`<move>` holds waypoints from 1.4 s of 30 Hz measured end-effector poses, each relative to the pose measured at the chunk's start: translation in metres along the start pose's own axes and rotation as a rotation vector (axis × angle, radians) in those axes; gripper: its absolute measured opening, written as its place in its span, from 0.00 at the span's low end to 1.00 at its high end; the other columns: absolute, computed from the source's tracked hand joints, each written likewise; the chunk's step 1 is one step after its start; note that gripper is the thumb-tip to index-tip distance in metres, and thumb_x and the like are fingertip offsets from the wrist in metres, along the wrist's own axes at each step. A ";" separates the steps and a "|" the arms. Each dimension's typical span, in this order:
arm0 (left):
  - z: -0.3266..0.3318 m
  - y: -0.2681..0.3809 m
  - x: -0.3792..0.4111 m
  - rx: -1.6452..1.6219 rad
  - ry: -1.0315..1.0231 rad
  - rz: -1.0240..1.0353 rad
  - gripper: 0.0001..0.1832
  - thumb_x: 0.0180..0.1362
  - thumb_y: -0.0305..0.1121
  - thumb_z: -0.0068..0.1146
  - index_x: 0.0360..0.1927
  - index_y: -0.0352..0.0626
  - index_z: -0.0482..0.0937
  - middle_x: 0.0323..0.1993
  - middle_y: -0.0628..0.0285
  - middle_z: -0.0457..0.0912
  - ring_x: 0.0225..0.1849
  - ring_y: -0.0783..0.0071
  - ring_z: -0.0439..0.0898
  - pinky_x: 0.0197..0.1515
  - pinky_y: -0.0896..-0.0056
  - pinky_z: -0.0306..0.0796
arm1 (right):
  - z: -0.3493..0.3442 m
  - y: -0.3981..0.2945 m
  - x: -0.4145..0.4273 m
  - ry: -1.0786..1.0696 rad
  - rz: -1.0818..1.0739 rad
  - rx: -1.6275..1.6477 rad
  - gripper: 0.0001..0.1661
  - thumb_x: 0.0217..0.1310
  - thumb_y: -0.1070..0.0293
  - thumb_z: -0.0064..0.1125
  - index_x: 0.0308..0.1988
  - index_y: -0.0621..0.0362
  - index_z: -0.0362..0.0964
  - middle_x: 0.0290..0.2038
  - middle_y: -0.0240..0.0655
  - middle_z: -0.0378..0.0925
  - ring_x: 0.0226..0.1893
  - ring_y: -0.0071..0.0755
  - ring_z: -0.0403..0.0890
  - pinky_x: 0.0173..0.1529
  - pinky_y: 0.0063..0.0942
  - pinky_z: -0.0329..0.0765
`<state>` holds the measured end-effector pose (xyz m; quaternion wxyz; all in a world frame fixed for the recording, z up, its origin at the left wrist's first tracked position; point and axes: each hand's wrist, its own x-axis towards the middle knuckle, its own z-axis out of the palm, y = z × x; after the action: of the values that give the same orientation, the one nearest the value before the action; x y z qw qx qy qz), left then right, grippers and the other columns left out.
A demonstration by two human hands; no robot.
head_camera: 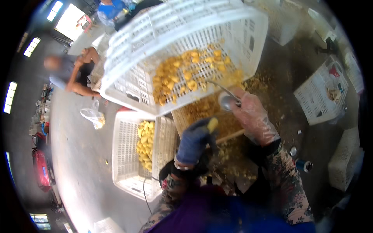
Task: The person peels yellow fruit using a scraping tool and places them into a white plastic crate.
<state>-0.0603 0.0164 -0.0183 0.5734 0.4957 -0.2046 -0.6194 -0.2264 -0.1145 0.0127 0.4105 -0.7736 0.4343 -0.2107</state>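
My left hand [193,142], in a blue glove, holds a small yellow piece [212,125] between its fingertips. My right hand [250,116], in a clear plastic glove, grips a thin curved metal tool [223,88]; a round silvery part [228,102] shows beside the fingers, its link to the tool unclear. Ahead of both hands, a large white plastic crate [131,102] stands tilted, with orange-yellow pieces [189,75] over its slatted floor. Under my hands lies a wooden tray or box [233,134] with brownish scraps. To the left, another white crate [116,151] holds paler yellow pieces [145,142].
A clear plastic bag [94,113] lies on the floor at left, near a seated person [72,70]. Another person [112,11] is at the top. White crates [314,102] stand at right. A can [304,165] and scraps lie near my right arm.
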 end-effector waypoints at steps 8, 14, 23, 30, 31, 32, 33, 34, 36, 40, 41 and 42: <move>0.003 0.005 0.005 0.193 -0.009 0.054 0.21 0.64 0.32 0.57 0.58 0.30 0.73 0.35 0.60 0.82 0.31 0.74 0.80 0.37 0.73 0.77 | 0.001 -0.023 -0.017 -0.174 -0.062 0.281 0.19 0.68 0.58 0.51 0.50 0.60 0.73 0.37 0.50 0.80 0.39 0.49 0.81 0.45 0.37 0.74; -0.002 0.006 0.001 0.042 -0.068 0.096 0.18 0.64 0.27 0.52 0.55 0.29 0.75 0.35 0.58 0.82 0.33 0.71 0.80 0.39 0.72 0.77 | 0.001 -0.016 -0.009 -0.099 0.093 0.443 0.22 0.68 0.56 0.51 0.52 0.59 0.74 0.37 0.41 0.81 0.36 0.39 0.82 0.46 0.35 0.75; 0.003 0.003 0.007 0.005 0.167 0.072 0.15 0.64 0.33 0.56 0.48 0.32 0.79 0.24 0.63 0.78 0.21 0.75 0.75 0.23 0.75 0.71 | -0.037 0.007 -0.004 0.575 0.260 0.720 0.30 0.63 0.54 0.61 0.58 0.58 0.64 0.37 0.28 0.74 0.29 0.16 0.70 0.32 0.18 0.69; 0.008 -0.019 0.020 0.263 0.137 0.314 0.19 0.58 0.22 0.56 0.54 0.34 0.78 0.47 0.59 0.82 0.50 0.72 0.79 0.56 0.70 0.73 | -0.074 0.028 -0.028 0.727 0.239 0.699 0.28 0.64 0.52 0.58 0.56 0.58 0.66 0.31 0.26 0.72 0.25 0.11 0.68 0.24 0.13 0.65; 0.008 -0.019 0.021 0.263 0.115 0.287 0.19 0.58 0.22 0.56 0.54 0.34 0.78 0.47 0.60 0.82 0.50 0.72 0.79 0.55 0.70 0.74 | -0.081 0.028 -0.032 0.757 0.252 0.704 0.27 0.64 0.52 0.58 0.56 0.57 0.67 0.31 0.26 0.72 0.25 0.10 0.68 0.23 0.13 0.64; 0.010 -0.019 0.022 0.264 0.091 0.259 0.19 0.58 0.22 0.57 0.54 0.35 0.78 0.46 0.60 0.82 0.49 0.72 0.79 0.55 0.71 0.74 | -0.088 0.042 -0.032 0.838 0.166 0.680 0.28 0.64 0.52 0.59 0.56 0.57 0.67 0.30 0.25 0.72 0.23 0.11 0.69 0.23 0.13 0.65; 0.010 -0.020 0.023 0.266 0.074 0.234 0.18 0.58 0.22 0.57 0.53 0.35 0.79 0.46 0.61 0.82 0.49 0.73 0.79 0.54 0.71 0.74 | -0.095 0.046 -0.038 0.842 0.204 0.674 0.28 0.64 0.52 0.59 0.56 0.57 0.67 0.31 0.25 0.72 0.23 0.12 0.69 0.23 0.13 0.65; 0.012 -0.019 0.023 0.259 0.051 0.215 0.17 0.58 0.23 0.57 0.52 0.35 0.79 0.46 0.61 0.82 0.49 0.73 0.79 0.54 0.71 0.74 | -0.102 0.048 -0.046 0.849 0.242 0.667 0.27 0.64 0.52 0.58 0.56 0.57 0.67 0.31 0.26 0.72 0.23 0.12 0.69 0.23 0.13 0.65; 0.024 -0.021 0.023 0.405 0.012 0.196 0.16 0.59 0.23 0.57 0.52 0.34 0.79 0.45 0.61 0.82 0.48 0.73 0.79 0.54 0.70 0.74 | -0.123 0.080 -0.072 0.856 0.307 0.711 0.26 0.63 0.53 0.59 0.55 0.56 0.68 0.32 0.28 0.72 0.25 0.13 0.70 0.23 0.13 0.65; 0.032 -0.030 0.023 0.517 0.003 0.159 0.15 0.61 0.24 0.55 0.51 0.34 0.80 0.44 0.61 0.82 0.47 0.74 0.79 0.53 0.71 0.74 | -0.111 0.150 -0.139 1.009 0.551 0.671 0.19 0.64 0.56 0.58 0.49 0.55 0.70 0.27 0.25 0.69 0.22 0.14 0.69 0.22 0.14 0.64; 0.028 -0.031 0.023 0.516 0.006 0.141 0.15 0.61 0.24 0.55 0.51 0.34 0.80 0.44 0.61 0.82 0.47 0.74 0.79 0.53 0.72 0.74 | -0.101 0.168 -0.157 1.039 0.639 0.654 0.15 0.65 0.58 0.57 0.47 0.54 0.70 0.22 0.23 0.67 0.19 0.14 0.68 0.20 0.15 0.62; 0.033 -0.033 0.025 0.522 0.005 0.132 0.15 0.60 0.23 0.55 0.51 0.34 0.80 0.44 0.62 0.82 0.47 0.75 0.79 0.53 0.74 0.73 | -0.095 0.211 -0.192 0.978 0.699 0.627 0.17 0.64 0.59 0.57 0.48 0.56 0.70 0.27 0.25 0.70 0.23 0.15 0.70 0.24 0.17 0.66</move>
<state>-0.1014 -0.0089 -0.0407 0.4656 0.6141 -0.3878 -0.5056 -0.4992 -0.0554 -0.0994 0.4156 -0.2477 0.7130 -0.5075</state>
